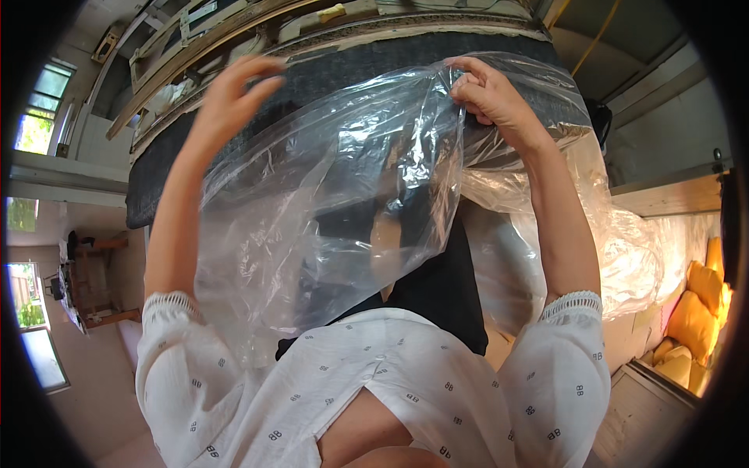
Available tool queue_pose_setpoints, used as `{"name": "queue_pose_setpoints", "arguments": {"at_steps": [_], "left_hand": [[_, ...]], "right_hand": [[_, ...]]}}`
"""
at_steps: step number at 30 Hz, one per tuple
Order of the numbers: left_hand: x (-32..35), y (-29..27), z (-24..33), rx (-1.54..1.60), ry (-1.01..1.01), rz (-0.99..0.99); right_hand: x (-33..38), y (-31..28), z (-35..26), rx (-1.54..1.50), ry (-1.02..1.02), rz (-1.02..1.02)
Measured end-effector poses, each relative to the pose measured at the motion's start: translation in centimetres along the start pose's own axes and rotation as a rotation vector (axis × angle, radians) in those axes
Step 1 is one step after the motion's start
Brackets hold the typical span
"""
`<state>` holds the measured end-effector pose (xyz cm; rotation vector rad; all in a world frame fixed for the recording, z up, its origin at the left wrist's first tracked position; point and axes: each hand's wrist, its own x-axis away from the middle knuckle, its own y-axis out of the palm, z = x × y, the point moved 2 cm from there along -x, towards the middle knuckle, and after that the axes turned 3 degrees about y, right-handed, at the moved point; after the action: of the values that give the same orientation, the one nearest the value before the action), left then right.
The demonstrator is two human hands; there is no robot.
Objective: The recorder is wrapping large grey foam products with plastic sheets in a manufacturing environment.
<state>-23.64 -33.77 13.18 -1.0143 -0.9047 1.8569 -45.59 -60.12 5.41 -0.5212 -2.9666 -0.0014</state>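
A large sheet of clear plastic film point(304, 175) hangs over the near edge of a dark-covered table point(312, 93) and drapes down in front of my legs. My right hand point(488, 93) pinches the film's upper edge near the middle of the table, fingers curled in. Folds run down from that grip. My left hand point(240, 90) is raised over the table's left part, thumb and fingers apart, with nothing in it. Its fingertips are slightly smeared by motion. Below it, the film's left edge slants down beside my left forearm.
Wooden slats point(203, 54) and a frame run along the table's far side. More clear film lies in a heap point(640, 257) at the right. Beyond it are yellow-orange bundles point(694, 316). Windows point(43, 109) and a small wooden shelf point(105, 243) are at the left.
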Motion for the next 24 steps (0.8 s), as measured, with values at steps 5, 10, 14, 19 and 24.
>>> {"name": "queue_pose_setpoints", "arguments": {"at_steps": [5, 10, 14, 19, 24], "left_hand": [[-8.6, 8.8, 7.4, 0.087, 0.376, -0.010], [-13.2, 11.3, 9.1, 0.033, 0.474, -0.184], [-13.8, 8.5, 12.6, 0.246, 0.497, -0.263], [-11.2, 10.5, 7.3, 0.384, -0.097, -0.649], [-7.8, 11.7, 6.5, 0.830, -0.283, -0.656]], "right_hand": [[1.0, 0.7, -0.6, -0.045, -0.060, 0.002], [1.5, 0.7, -0.5, -0.103, -0.089, -0.020], [2.7, -0.2, -1.4, -0.085, -0.057, -0.017], [3.2, -0.5, -1.9, -0.072, -0.072, -0.003], [3.6, -0.1, -1.9, -0.227, -0.077, -0.013]]}}
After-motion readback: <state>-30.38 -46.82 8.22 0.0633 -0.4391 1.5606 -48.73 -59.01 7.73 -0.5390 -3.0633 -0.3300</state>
